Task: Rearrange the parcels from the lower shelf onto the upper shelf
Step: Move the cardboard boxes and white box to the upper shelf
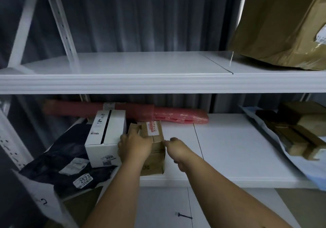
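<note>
Both hands at small brown parcel on lower shelf: left hand grips its top, right hand curled at its edge, grip unclear. Should lift level, clear of white box, to upper shelf.

Small carton right of box; long roll behind both
</note>
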